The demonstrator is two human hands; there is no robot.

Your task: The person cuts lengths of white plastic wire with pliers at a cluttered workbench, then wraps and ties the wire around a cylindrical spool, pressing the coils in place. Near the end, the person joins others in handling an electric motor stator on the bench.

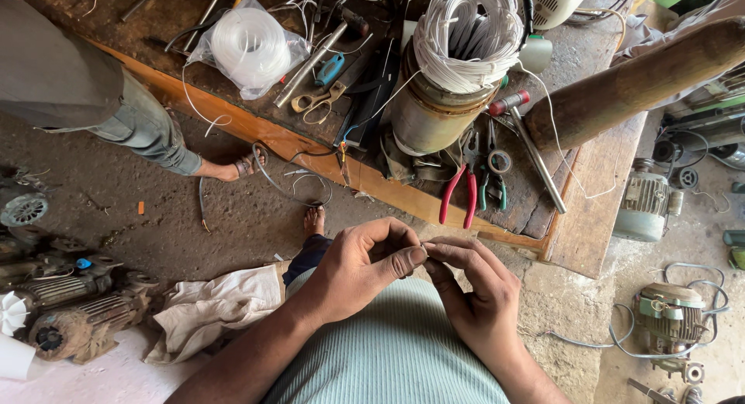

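Note:
My left hand (363, 266) and my right hand (472, 289) meet in front of my chest, over my pale green shirt. The fingertips of both pinch something very small between them; it is too small to identify, possibly a thin wire end. A thin white wire (560, 152) runs from the coil of white wire (469, 33) on top of a metal motor stator (431, 113) on the wooden workbench (590, 218) and hangs over the bench edge. Red-handled pliers (459, 190) and green-handled pliers (492, 179) lie at the bench's near edge.
Another person stands at the upper left, a sandalled foot (233, 168) beside the bench. A bagged wire coil (250, 47), scissors (318, 100), metal rods and a large brown cylinder (636, 82) lie on the bench. Old motors (70, 315) and a cloth (209, 307) are on the floor.

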